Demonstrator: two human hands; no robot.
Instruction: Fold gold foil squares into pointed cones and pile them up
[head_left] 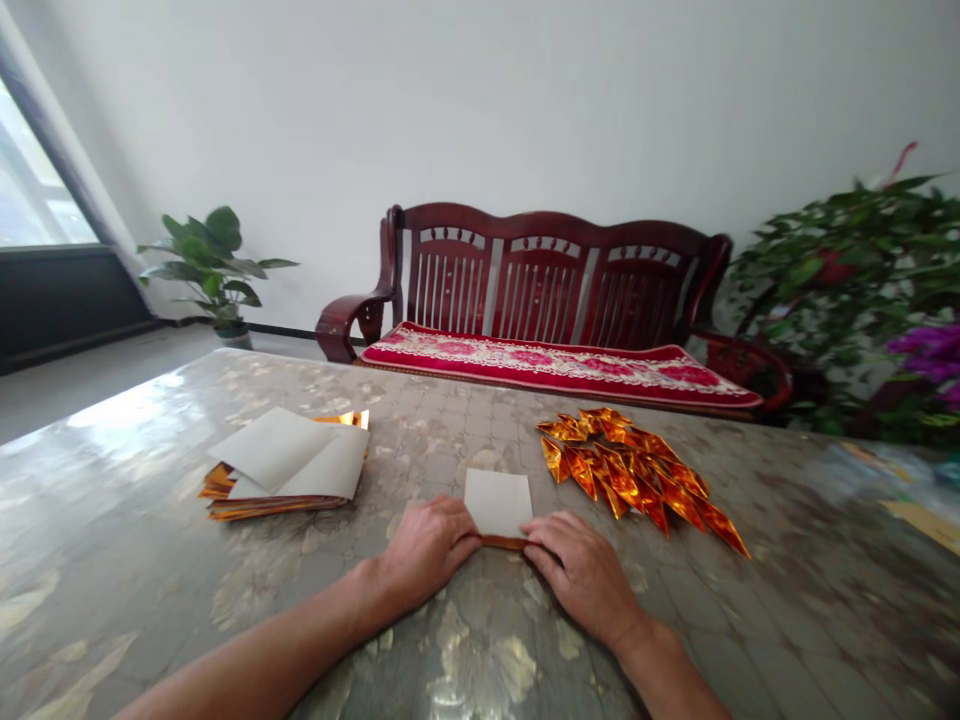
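A sheet of foil paper (498,500), pale side up, lies on the table in front of me. Its near edge is turned up into a narrow strip that shows the orange-gold foil. My left hand (431,545) pinches the left end of that strip between thumb and fingers. At the strip's right end, my right hand (574,565) grips it the same way. A stack of the same paper (292,460) is to the left, mostly pale side up with gold edges. Folded shiny gold pieces (630,470) lie in a pile to the right.
The table (480,640) has a glossy floral covering. Beyond it stands a dark red wooden bench (540,270) with a red patterned cushion (555,365). Clear plastic (877,475) lies at the right edge. Potted plants (217,260) flank the bench.
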